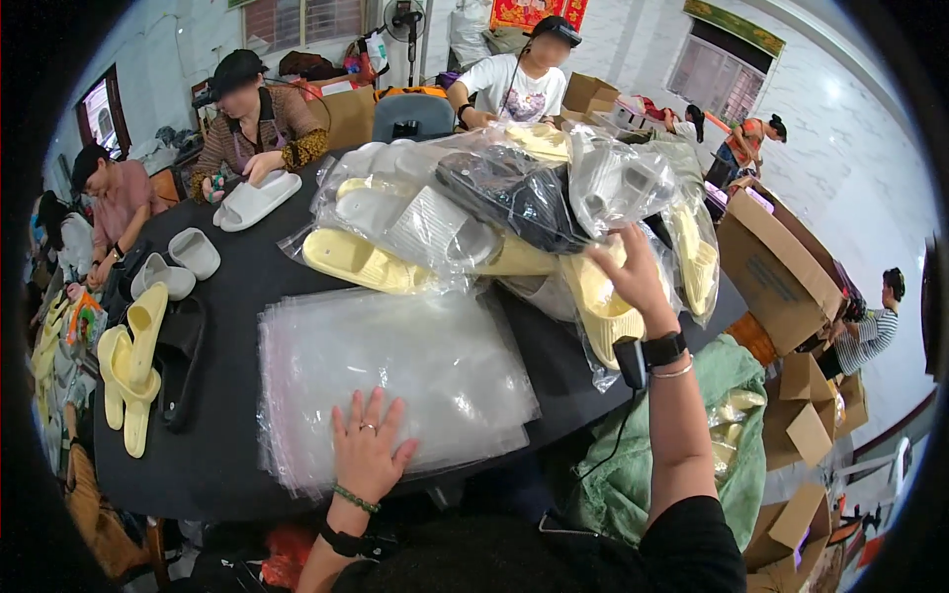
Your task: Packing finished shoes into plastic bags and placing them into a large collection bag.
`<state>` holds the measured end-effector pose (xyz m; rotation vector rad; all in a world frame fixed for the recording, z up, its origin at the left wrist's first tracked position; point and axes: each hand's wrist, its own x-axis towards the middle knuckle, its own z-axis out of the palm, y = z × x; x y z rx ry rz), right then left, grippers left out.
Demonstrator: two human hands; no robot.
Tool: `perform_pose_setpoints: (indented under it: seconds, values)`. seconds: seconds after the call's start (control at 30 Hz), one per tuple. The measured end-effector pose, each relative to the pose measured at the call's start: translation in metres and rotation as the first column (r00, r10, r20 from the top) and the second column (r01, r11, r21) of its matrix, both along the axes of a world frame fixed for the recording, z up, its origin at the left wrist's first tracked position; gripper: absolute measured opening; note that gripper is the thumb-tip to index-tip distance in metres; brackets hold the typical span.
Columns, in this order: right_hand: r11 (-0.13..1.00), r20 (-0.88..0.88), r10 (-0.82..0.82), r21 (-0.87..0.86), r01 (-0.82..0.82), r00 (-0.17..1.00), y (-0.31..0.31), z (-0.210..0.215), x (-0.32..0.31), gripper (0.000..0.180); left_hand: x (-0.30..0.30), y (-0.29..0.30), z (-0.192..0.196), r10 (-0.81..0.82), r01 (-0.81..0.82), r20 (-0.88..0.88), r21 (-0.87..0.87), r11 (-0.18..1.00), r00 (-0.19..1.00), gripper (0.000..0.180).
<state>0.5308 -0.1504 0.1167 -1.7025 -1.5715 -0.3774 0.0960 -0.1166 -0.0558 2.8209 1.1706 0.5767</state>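
My left hand lies flat with spread fingers on the near edge of a stack of clear plastic bags. My right hand reaches out over a yellow slipper in a clear bag, at the right side of a heap of bagged slippers; its fingers are stretched and apart. Whether its fingertips touch the plastic I cannot tell. In the heap lie a bagged grey slipper, a dark bagged pair and another yellow bagged slipper.
Loose yellow slippers, a black slipper and grey slippers lie at the table's left. Across from me, one person holds a white slipper. A green sack and cardboard boxes stand to the right of the black table.
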Motion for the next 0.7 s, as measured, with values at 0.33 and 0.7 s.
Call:
perform_pose_setpoints:
  seconds: [0.33,0.7]
  values:
    - [0.964,-0.539,-0.091,0.164,0.21,0.837,0.0,0.015,0.06,0.038,-0.002,-0.001,-0.004,0.001,-0.001,0.011,0.022,1.0,1.0,0.059]
    - [0.918,0.209,-0.373,-0.057,0.392,0.904,-0.021,-0.003,0.129,0.011,-0.002,-0.001,-0.001,0.012,-0.012,0.008,0.015,1.0,1.0,0.058]
